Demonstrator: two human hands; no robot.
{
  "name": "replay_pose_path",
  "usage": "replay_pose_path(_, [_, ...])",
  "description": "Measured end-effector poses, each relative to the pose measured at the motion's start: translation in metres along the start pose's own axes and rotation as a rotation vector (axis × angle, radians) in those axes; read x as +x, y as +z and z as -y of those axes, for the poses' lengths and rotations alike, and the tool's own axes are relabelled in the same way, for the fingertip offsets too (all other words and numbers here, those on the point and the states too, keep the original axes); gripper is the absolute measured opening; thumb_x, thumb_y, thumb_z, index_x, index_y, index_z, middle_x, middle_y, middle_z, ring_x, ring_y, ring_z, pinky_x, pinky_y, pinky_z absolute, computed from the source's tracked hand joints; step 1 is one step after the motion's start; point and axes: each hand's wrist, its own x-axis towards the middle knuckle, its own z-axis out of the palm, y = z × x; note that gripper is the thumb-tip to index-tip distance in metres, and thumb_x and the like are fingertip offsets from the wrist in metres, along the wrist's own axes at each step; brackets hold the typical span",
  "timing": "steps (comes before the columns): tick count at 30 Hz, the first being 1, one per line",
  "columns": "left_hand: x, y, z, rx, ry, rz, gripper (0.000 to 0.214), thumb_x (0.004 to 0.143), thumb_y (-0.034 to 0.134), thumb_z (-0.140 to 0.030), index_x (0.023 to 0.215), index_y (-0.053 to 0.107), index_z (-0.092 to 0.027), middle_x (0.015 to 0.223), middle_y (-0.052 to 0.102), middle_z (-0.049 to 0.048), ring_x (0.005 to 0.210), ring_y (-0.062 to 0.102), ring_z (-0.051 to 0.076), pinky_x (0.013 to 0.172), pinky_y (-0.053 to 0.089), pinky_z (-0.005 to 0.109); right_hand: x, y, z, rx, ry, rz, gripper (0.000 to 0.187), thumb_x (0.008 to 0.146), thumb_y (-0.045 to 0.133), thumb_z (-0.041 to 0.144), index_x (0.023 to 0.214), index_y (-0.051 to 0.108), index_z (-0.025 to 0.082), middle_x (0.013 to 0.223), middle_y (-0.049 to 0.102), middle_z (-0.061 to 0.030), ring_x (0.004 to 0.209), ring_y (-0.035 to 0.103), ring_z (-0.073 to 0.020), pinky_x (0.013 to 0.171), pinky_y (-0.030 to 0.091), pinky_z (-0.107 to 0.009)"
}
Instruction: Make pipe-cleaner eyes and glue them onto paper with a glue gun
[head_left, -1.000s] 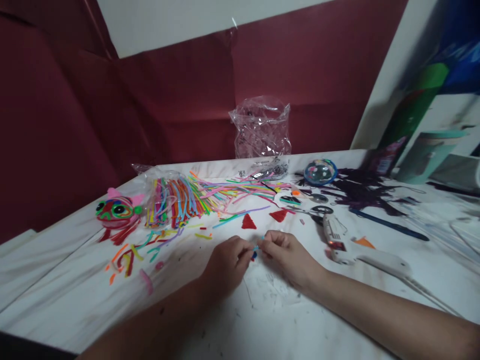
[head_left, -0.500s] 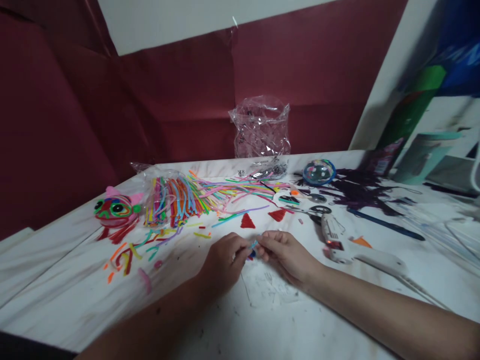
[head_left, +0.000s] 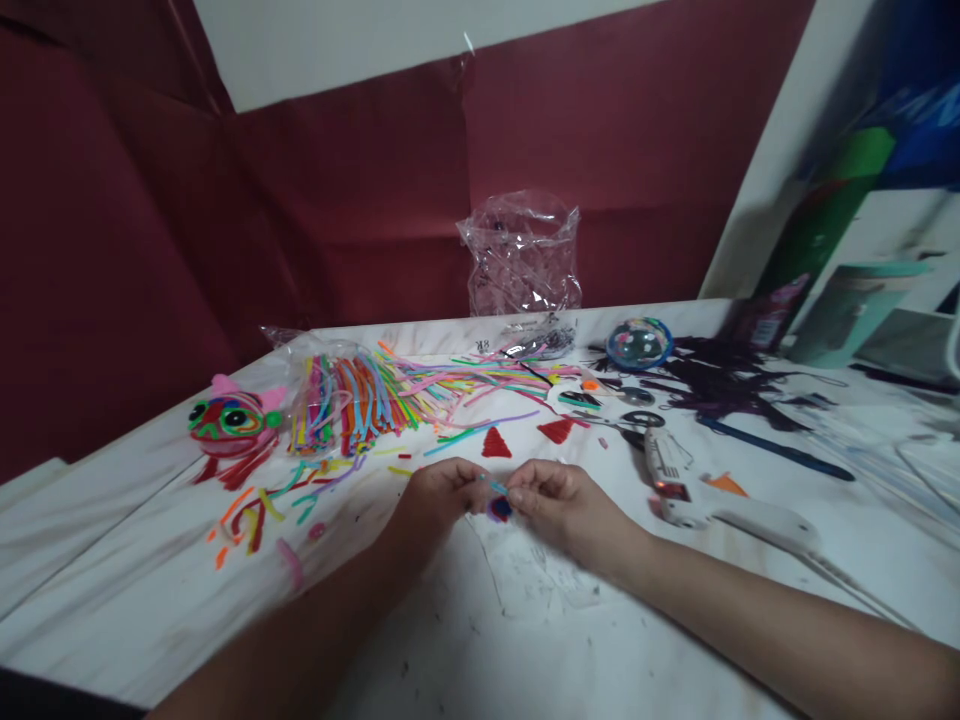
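Note:
My left hand and my right hand meet over the middle of the table, fingertips closed. Between them they pinch a short light-blue pipe cleaner. Just below it shows a small round piece in dark blue and red; whether it is held or lies on the table I cannot tell. Under my hands lies a marked sheet. Beyond my fingers are a red fuzzy triangle and a second red triangle.
A glue gun with a red light lies at right, near scissors and a dark blue stick. Bagged pipe cleaners, a decorated pink fish-like figure and loose offcuts lie left. A clear dome sits behind.
My hands have drawn slightly apart, the left moving a little left and up. More of the light-blue pipe cleaner and the round piece beneath it now shows.

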Motion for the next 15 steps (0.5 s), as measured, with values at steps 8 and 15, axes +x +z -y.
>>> replay_pose_path(8, [-0.003, 0.011, 0.006, -0.120, -0.036, 0.072, 0.029, 0.059, 0.073, -0.035, 0.055, 0.052, -0.016, 0.054, 0.046, -0.0024, 0.055, 0.044, 0.011, 0.062, 0.039, 0.028, -0.010, 0.004, 0.003, -0.468, -0.230, -0.062, 0.019, 0.083, 0.059, 0.035, 0.071, 0.058, 0.021, 0.067, 0.064, -0.0007, 0.062, 0.055, -0.0153, 0.060, 0.041, -0.028])
replay_pose_path(15, [-0.004, 0.007, 0.003, 0.010, -0.028, 0.130, 0.050, 0.050, 0.077, -0.057, 0.050, 0.049, -0.016, 0.054, 0.049, -0.0003, 0.052, 0.044, 0.010, 0.058, 0.039, 0.027, -0.013, -0.002, 0.012, -0.870, -0.608, 0.134, 0.018, 0.092, 0.043, 0.020, 0.081, 0.058, 0.020, 0.077, 0.062, -0.0071, 0.075, 0.057, -0.0180, 0.067, 0.045, -0.029])
